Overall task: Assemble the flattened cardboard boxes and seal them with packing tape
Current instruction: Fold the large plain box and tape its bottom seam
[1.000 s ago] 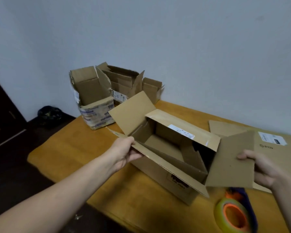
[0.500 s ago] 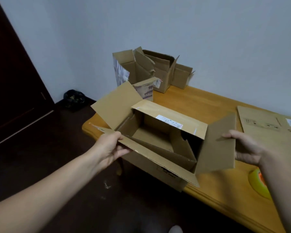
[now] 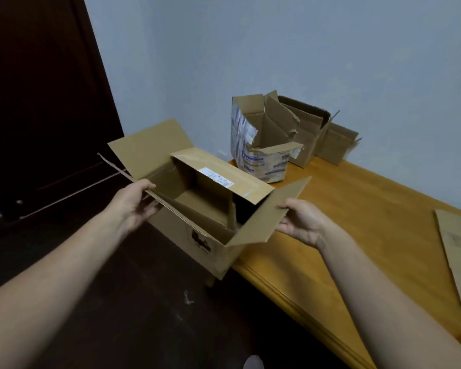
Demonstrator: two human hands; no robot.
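Against pale wall (image 3: 277, 49), noted wooden table (image 3: 370, 230) at 3 o'clock, dark door (image 3: 37, 102) at 10. Found open box (image 3: 197, 235) at centre by table's corner, gripped at long flap by left hand (image 3: 133, 203), pinched at end flap by right hand (image 3: 301, 222). Logged torn boxes (image 3: 264, 145) at 1, flattened cardboard (image 3: 458, 262) at 3.

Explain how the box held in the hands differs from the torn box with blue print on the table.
The held box is gripped at its flaps by the left hand and right hand; the torn box stands untouched on the table. The held box is plain brown with a white label; the torn box is covered in blue print. The held box has straight flaps; the torn box, ragged ones. Both are open-topped cardboard.
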